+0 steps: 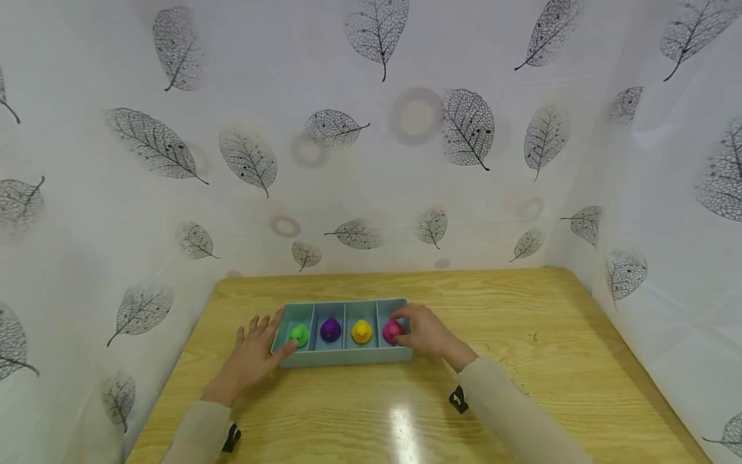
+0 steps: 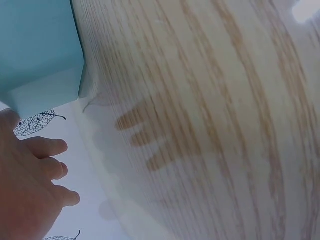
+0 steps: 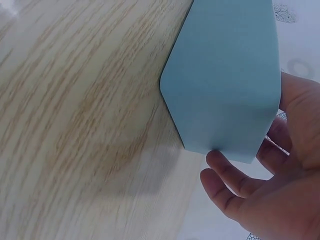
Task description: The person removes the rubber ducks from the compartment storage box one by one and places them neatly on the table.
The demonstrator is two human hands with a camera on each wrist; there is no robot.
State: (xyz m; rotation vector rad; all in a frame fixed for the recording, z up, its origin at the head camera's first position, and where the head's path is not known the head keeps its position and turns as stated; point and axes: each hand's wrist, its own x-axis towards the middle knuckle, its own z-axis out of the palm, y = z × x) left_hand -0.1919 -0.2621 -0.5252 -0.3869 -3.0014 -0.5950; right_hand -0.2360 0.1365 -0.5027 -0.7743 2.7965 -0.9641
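A light blue tray (image 1: 346, 356) with several compartments sits on the table, each compartment holding one small toy duck. From left to right they are a green toy duck (image 1: 299, 333), a purple toy duck (image 1: 331, 330), a yellow toy duck (image 1: 362, 332) and a pink toy duck (image 1: 391, 331). My right hand (image 1: 426, 330) reaches over the tray's right end and pinches the pink duck between thumb and index finger. In the right wrist view, other fingers (image 3: 227, 177) are at the tray's end wall. My left hand (image 1: 252, 353) rests at the tray's left end, fingers spread, thumb over the front rim beside the green duck.
The tray stands on a wood-grain table (image 1: 359, 406), towards its far edge. A white sheet (image 1: 371, 187) printed with grey leaves surrounds the table at the back and sides. Small black straps (image 1: 458, 399) show at both sleeves.
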